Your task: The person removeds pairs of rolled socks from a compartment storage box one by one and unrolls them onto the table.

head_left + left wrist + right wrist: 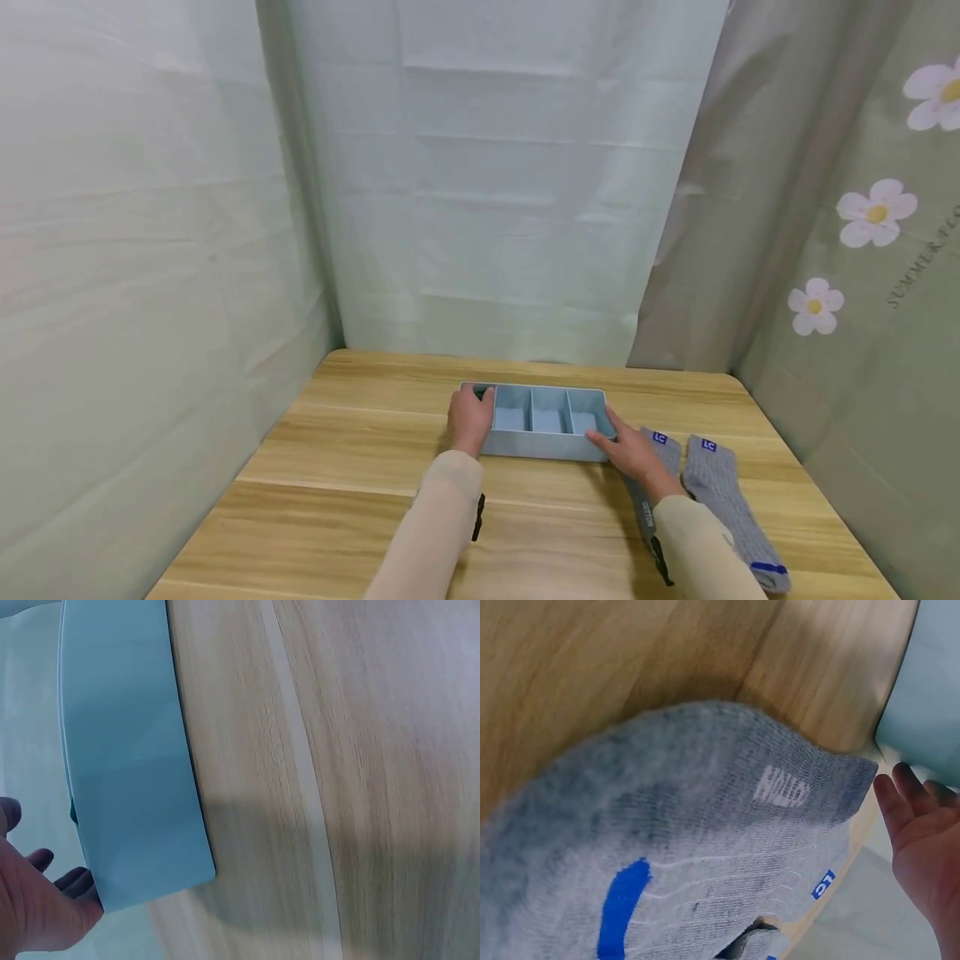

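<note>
I am gripping the blue tray [542, 451] mid-table [352, 467]: left hand [470, 419] curling over its left end, right hand [633, 454] pressing flat-fingered on its right corner, beside two grey socks [716, 483].

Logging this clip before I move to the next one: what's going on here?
A person in beige sleeves holds a light blue plastic divided organizer tray on a wooden table, one hand at each end. The left hand grips the tray's left end, fingers curled over the rim; the right hand rests against the right end with straight fingers. The compartments in view look empty. Two grey knitted socks with blue labels lie flat on the table right of the tray, partly under the right forearm.
</note>
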{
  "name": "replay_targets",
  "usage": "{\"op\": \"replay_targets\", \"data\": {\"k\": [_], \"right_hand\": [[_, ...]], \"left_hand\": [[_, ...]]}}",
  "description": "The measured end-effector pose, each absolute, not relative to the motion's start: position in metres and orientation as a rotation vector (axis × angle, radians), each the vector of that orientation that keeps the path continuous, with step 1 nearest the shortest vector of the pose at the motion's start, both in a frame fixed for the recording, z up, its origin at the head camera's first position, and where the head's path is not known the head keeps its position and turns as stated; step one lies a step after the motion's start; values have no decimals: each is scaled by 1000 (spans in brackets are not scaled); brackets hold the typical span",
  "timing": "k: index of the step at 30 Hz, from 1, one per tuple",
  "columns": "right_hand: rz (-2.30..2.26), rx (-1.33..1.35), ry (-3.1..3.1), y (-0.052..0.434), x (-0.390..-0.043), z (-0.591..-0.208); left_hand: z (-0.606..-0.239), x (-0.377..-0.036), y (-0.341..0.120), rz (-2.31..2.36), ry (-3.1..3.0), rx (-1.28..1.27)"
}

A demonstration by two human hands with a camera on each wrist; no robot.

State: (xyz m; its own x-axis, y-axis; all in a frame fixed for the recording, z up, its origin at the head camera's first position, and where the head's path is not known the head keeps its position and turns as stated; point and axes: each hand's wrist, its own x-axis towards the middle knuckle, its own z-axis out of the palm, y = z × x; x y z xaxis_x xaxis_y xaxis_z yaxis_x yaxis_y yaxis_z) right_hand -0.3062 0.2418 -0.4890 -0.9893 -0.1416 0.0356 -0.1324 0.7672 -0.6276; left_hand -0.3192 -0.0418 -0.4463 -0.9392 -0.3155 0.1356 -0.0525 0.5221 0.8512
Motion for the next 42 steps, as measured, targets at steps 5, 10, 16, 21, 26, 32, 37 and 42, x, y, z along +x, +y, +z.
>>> {"op": "replay_targets", "data": {"k": [5,10,16,21,26,32,37,42], "right_hand": [[-1056,-207,2935,240,-304,-489],[-1068,-195,2940,237,-302,-489],[-1115,-160,2926,232,-298,-488],[-1161,-134,2903,230,-296,-488],[-1185,-120,2901,231,-295,-489],[-1202,-110,2901,232,-296,-489],[-1188,-98,2901,231,-296,-490],[-1181,-112,2911,231,-297,-491]], "left_hand": [[-447,-320,-37,-1341,-2524,364],[-448,-321,-36,-1315,-2538,417],[-448,-325,-38,-1280,-2587,437],[-449,-327,-41,-1254,-2614,439],[-447,-331,-43,-1213,-2627,392],[-444,-339,-42,-1214,-2704,390],[-448,-340,-42,-1145,-2757,382],[-451,-341,-45,-1175,-2704,354]]}}
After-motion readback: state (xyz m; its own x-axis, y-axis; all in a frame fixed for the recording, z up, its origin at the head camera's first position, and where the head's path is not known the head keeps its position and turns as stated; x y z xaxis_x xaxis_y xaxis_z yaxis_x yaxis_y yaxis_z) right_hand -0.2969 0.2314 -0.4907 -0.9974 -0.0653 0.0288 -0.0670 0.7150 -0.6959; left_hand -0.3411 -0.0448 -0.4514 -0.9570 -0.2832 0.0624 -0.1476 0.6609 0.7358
